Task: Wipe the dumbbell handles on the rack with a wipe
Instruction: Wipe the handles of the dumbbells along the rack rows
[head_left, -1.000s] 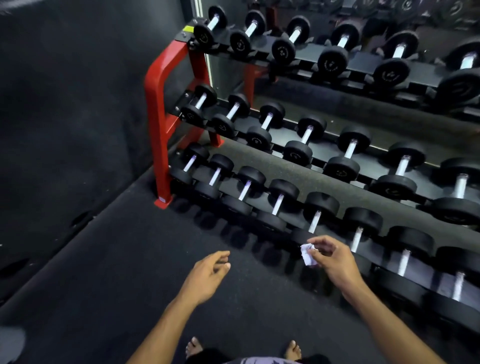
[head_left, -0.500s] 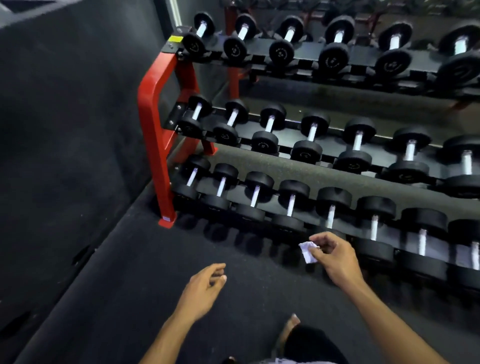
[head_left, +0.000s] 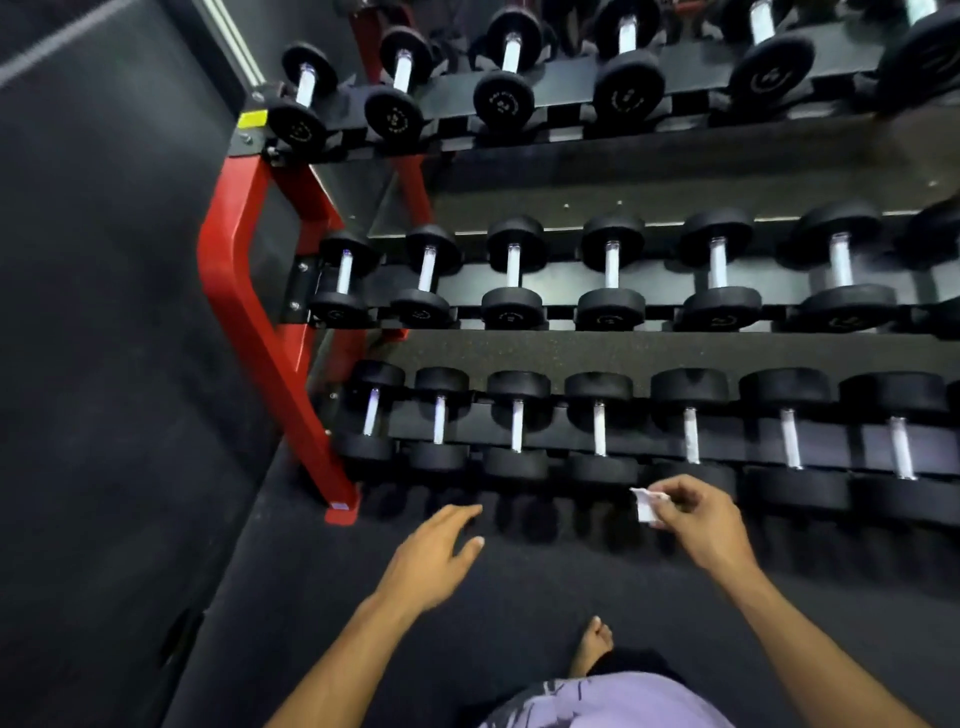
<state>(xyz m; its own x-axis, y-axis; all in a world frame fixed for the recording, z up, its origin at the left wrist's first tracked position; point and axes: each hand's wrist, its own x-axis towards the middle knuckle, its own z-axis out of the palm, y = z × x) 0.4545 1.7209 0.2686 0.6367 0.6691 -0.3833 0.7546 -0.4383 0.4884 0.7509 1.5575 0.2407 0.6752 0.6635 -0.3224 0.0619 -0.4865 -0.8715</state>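
Note:
A three-tier rack with a red end frame (head_left: 244, 291) holds rows of black dumbbells with shiny metal handles. My right hand (head_left: 696, 519) pinches a small crumpled white wipe (head_left: 645, 505) just in front of the bottom row, close to the front head of the fifth dumbbell from the left, whose handle (head_left: 691, 435) shows above it. My left hand (head_left: 434, 551) hovers over the floor with relaxed fingers, holding nothing, in front of the second and third bottom dumbbells (head_left: 516, 426).
Dark rubber floor (head_left: 130, 467) spreads to the left of the rack. A dark wall (head_left: 78, 156) runs along the left side. My bare foot (head_left: 592, 644) and purple clothing (head_left: 597, 701) show at the bottom edge. The rack's red foot (head_left: 343, 512) stands near my left hand.
The view has moved closer to the rack and squarer to it. Both hands have come nearer the bottom row; the right hand still holds the wipe.

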